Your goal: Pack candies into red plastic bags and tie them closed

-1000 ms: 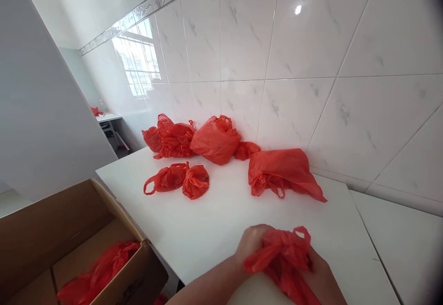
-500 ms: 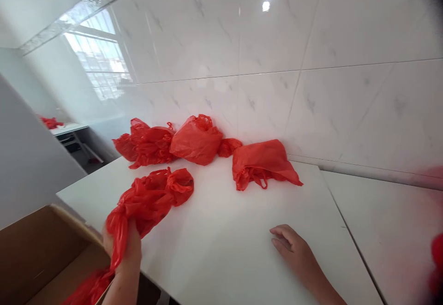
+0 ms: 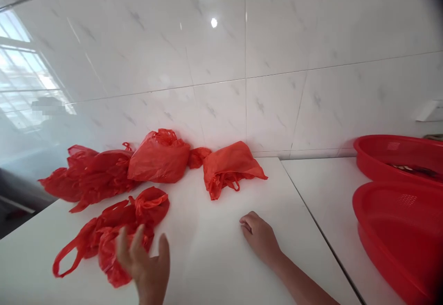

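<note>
My left hand (image 3: pixel 147 263) is raised with its fingers spread, and nothing is in it. Just beyond it, a knotted red plastic bag (image 3: pixel 117 231) lies crumpled on the white table (image 3: pixel 200 254), a handle loop sticking out to the left. The hand overlaps part of this bag in view; I cannot tell if they touch. My right hand (image 3: pixel 259 236) rests over the table with fingers curled in, and no object shows in it. Behind it, near the wall, lies another red plastic bag (image 3: pixel 231 166) with its handles toward me.
More filled red bags line the wall: a bulging one (image 3: pixel 159 157), a small one (image 3: pixel 199 157) and a crumpled heap (image 3: pixel 100 171). Two red plastic basins (image 3: pixel 367 203) (image 3: pixel 367 164) stand on the adjoining table at right; the far one holds small dark items. A tiled wall (image 3: pixel 277 106) bounds the back.
My left hand has let go of the red plastic bag, which now lies on the table. My right hand's fingers have curled in further. The view has turned right, showing the basins and losing the carton.
</note>
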